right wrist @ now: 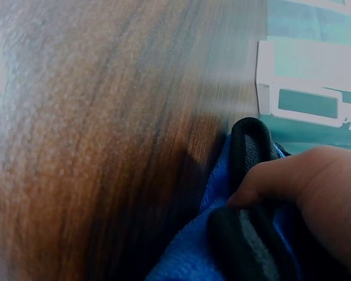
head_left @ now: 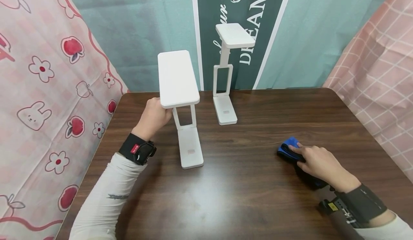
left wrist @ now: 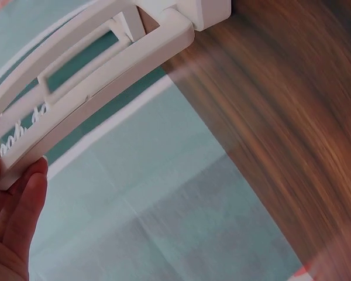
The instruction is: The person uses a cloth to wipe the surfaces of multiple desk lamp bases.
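A white folding desk lamp (head_left: pixel 191 148) is in the middle left of the head view, its broad flat head facing up toward the camera. My left hand (head_left: pixel 154 115) grips the lamp's upright behind that head, which hides part of the fingers. In the left wrist view, thumb and fingers (left wrist: pixel 24 216) pinch the end of the lamp's open frame (left wrist: pixel 99 96). On the right, my right hand (head_left: pixel 317 163) holds a bunched blue and black cloth (head_left: pixel 292 147) against the tabletop. The right wrist view shows the thumb (right wrist: pixel 275 175) pressing into the black-edged folds of the cloth (right wrist: pixel 190 249).
Behind the gripped lamp stands a second white desk lamp (head_left: pixel 226 111), near the back edge of the dark wooden table (head_left: pixel 245 197). A teal curtain (head_left: pixel 138 35) with lettering hangs behind. Pink patterned fabric (head_left: pixel 42 89) hangs at the left, checked pink fabric (head_left: pixel 380 64) at the right.
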`<state>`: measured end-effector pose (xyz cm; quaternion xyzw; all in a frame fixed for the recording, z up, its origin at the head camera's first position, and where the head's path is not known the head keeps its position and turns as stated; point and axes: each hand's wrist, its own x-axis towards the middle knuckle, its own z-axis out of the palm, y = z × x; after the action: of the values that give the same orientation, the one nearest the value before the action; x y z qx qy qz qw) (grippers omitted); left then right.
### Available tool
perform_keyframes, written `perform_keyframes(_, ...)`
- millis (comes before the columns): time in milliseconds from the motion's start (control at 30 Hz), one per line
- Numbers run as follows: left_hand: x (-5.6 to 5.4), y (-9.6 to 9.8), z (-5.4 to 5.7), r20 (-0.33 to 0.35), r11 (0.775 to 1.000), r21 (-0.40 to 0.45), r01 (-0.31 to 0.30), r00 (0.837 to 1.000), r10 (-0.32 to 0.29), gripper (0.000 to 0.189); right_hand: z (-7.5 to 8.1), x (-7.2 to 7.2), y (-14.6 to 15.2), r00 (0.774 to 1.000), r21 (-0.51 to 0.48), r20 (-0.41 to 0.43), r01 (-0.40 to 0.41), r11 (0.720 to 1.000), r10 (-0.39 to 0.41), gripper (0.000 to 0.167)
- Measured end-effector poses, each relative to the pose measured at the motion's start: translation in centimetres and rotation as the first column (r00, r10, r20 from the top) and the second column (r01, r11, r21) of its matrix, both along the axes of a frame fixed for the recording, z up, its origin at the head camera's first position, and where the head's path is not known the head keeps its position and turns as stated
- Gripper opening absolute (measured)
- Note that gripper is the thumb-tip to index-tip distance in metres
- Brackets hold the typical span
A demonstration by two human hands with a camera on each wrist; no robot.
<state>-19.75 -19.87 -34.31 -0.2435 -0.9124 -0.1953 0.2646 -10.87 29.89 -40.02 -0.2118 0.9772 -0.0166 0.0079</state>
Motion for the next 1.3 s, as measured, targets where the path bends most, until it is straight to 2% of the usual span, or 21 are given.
perform_keyframes(467,0.8,2.1,-0.2,0.026,1.000,0.004,0.023,0.999,-0.023,0.029,0.1,0.0,-0.1,1.000,0.015,0.006,-0.004,1.000,0.004,0.059)
perform_keyframes(667,0.9,3.3,-0.3,0.021,0.998,0.007,0.055,0.998,-0.056,0.028,0.2,0.0,-0.1,1.000,0.022,0.029,0.002,1.000,-0.002,0.061)
perform_keyframes(900,1.2,4.7,-0.2,0.007,0.995,-0.009,0.097,0.995,-0.097,0.034,0.2,-0.3,-0.4,0.999,0.012,-0.029,-0.024,1.000,0.024,0.051)
perform_keyframes(1000,1.2,5.2,-0.1,0.016,0.995,-0.013,0.100,0.995,-0.100,0.035,0.9,-0.8,-1.0,1.000,-0.002,-0.018,-0.006,1.000,0.006,0.050)
perform_keyframes(1133,1.3,5.9,-0.2,0.024,0.994,-0.013,0.108,0.994,-0.108,0.033,2.9,-1.1,-3.4,1.000,-0.005,0.000,-0.013,1.000,0.013,0.050)
perform_keyframes(1233,1.5,6.6,-0.2,0.023,0.992,-0.010,0.123,0.992,-0.123,0.030,4.5,-1.2,-6.7,0.997,0.015,-0.016,-0.080,0.997,0.080,0.050)
perform_keyframes(1300,1.6,7.1,-0.1,0.017,0.991,-0.009,0.132,0.991,-0.132,0.027,5.4,-1.2,-9.3,0.987,0.033,-0.021,-0.157,0.987,0.158,0.049)
